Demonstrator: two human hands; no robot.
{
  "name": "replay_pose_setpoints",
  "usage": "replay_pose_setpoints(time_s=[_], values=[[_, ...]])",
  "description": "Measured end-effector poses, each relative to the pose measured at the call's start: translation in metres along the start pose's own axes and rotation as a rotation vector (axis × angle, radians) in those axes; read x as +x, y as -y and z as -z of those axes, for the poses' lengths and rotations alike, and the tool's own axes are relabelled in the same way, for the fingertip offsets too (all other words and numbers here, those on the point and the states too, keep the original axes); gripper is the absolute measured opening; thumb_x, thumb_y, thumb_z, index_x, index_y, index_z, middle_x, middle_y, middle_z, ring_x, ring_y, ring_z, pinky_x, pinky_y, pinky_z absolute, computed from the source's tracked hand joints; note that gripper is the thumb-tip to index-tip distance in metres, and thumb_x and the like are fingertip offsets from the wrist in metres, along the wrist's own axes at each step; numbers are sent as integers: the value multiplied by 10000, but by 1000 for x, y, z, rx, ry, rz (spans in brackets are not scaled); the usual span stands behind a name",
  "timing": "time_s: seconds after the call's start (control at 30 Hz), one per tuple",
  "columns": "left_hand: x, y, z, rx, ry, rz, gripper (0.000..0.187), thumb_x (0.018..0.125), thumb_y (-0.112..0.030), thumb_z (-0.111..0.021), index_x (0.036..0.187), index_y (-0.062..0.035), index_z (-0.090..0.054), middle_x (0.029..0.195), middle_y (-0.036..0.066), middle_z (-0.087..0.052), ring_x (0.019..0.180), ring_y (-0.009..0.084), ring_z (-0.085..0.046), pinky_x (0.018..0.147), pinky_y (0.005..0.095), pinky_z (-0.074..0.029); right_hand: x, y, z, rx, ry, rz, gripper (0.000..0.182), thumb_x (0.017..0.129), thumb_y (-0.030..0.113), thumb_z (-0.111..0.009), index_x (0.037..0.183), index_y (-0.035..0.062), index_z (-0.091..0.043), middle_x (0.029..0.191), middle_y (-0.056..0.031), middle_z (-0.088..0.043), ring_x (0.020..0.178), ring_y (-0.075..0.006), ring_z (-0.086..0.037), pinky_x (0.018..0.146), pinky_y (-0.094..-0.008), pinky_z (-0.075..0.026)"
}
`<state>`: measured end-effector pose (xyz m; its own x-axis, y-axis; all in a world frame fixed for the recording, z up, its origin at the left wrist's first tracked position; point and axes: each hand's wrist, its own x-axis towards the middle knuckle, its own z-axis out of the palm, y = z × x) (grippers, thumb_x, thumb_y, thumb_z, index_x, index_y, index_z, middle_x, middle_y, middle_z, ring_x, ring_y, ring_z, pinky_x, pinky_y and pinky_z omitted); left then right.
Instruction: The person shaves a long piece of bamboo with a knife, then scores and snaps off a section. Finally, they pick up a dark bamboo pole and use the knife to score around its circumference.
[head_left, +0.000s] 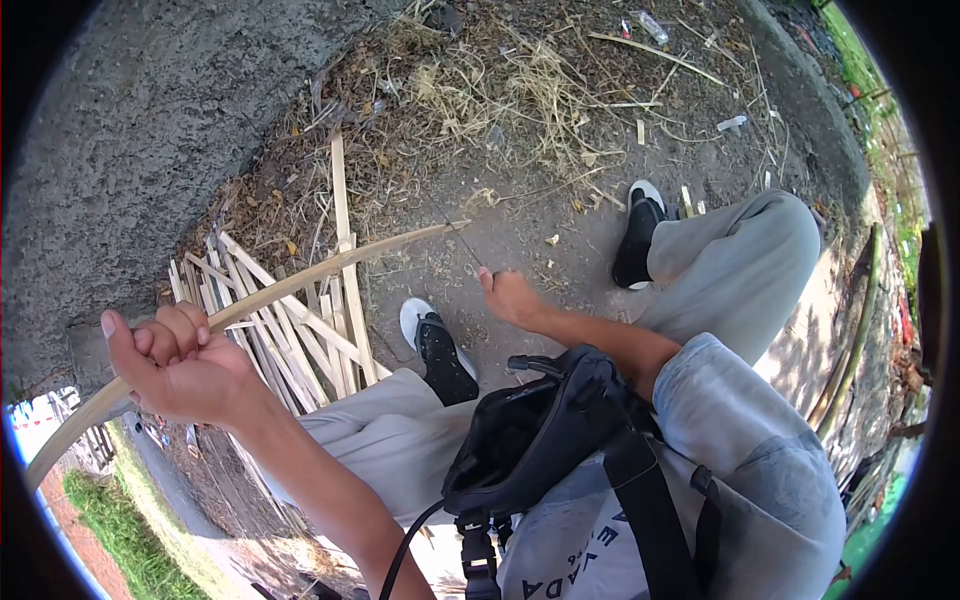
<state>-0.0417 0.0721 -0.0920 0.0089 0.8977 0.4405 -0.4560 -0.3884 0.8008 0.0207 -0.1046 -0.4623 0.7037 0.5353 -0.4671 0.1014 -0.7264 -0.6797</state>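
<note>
My left hand (pixel 180 365), palm up, is closed around a long pale bamboo strip (pixel 330 267). The strip bends gently from the lower left edge of the view to a tip near the middle. My right hand (pixel 512 298) makes a fist on a knife (pixel 467 247), whose handle is hidden in the fingers. Its thin dark blade shows nearly edge-on and crosses the strip near the tip in this view. Beneath the strip, between my left hand and left foot, lies a pile of split bamboo strips (pixel 285 330).
A rough concrete wall (pixel 200 110) rises at the left. Dry shavings (pixel 510 95) and a plastic bottle (pixel 652 27) litter the dirt ahead. My sandaled feet stand apart. A black bag (pixel 530 430) hangs at my chest. Poles (pixel 860 320) lie at the right.
</note>
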Motion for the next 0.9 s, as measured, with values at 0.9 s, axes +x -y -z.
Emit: replay_pose_setpoints(time_s=[0.9], values=[[16,1,25,-64,33,101,387,890,-205,-606,593,-160,-363,474,-46,-222,405,73,-210,423,248,-213,-13,99,55,321,200,83,667,974,453,-304,674,-70,-590,566,-248,-575,525,-404,-597,591,-480,-508]])
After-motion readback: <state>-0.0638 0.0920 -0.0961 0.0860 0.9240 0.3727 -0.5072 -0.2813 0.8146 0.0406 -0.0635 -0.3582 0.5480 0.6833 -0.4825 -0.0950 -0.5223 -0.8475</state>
